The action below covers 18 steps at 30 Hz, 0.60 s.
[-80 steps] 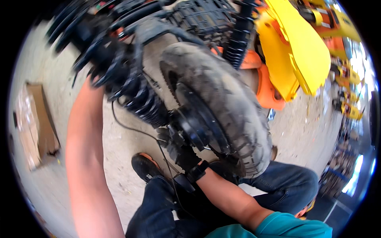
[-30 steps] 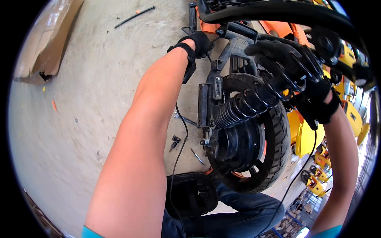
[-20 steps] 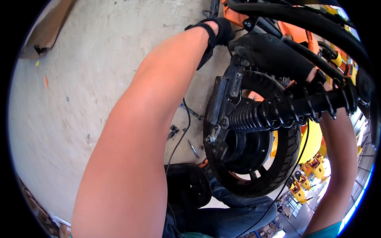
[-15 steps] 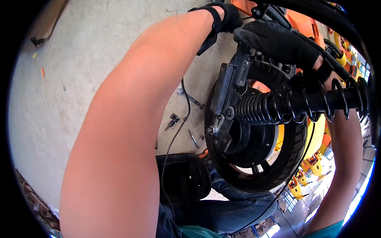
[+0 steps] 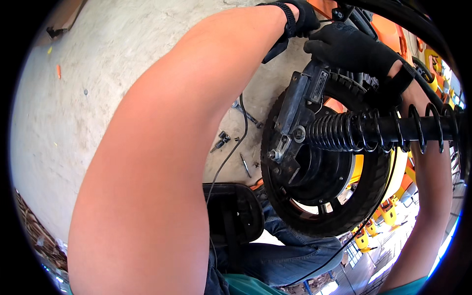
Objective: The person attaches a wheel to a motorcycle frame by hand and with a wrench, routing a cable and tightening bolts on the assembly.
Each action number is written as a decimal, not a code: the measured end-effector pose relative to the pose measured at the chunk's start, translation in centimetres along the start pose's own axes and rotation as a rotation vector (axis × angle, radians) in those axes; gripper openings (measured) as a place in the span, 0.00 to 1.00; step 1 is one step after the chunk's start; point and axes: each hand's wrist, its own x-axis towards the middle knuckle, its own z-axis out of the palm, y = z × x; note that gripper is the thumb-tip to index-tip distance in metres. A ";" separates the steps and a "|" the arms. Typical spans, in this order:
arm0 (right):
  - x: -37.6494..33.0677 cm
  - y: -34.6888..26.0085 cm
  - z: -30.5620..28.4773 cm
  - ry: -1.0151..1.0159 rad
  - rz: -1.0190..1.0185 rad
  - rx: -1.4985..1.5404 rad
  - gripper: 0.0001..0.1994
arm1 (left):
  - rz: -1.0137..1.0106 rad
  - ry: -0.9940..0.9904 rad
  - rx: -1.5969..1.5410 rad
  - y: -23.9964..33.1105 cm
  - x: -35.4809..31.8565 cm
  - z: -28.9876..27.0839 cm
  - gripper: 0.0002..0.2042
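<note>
Reaching up past a scooter wheel (image 5: 324, 187), both hands work close together at the top of the view, each in a black glove. The left hand (image 5: 300, 17) sits just above and to the left of the right hand (image 5: 351, 46); the two are near each other but do not clearly touch. The right hand lies curled with its fingers pointing left, resting on dark parts just above the wheel's tyre; what it grips, if anything, is hidden under the glove. The left hand's fingers are bent against the orange bodywork (image 5: 388, 29) at the picture's upper edge, and whether they close on something cannot be told.

Just below the right hand stands a grey metal bracket (image 5: 302, 108), bolted to the wheel hub. A black coil spring shock absorber (image 5: 373, 130) runs from that bracket off to the right, crossing under the right wrist. A thin black cable (image 5: 231, 152) hangs down left of the wheel, below the left forearm. On the concrete floor (image 5: 98, 73) beneath the left arm lie a few small loose metal parts (image 5: 222, 140). A black saddle-like pad (image 5: 231, 216) rests low, beside the person's jeans-clad leg (image 5: 290, 250).
</note>
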 end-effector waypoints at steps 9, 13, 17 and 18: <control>-2.6 2.4 0.9 0.138 -0.199 -0.082 0.14 | 0.044 -0.273 -0.640 -3.5 -12.3 5.3 0.12; 0.3 2.2 1.1 0.056 -0.026 0.189 0.15 | 0.026 -0.127 -1.187 0.9 -17.5 10.5 0.20; -0.2 0.8 -0.5 -0.030 0.004 0.215 0.15 | 0.051 -0.086 -1.736 4.3 -17.3 9.7 0.21; -0.2 0.7 -0.8 -0.042 0.015 0.207 0.15 | 0.061 -0.074 -1.822 4.3 -17.0 9.8 0.20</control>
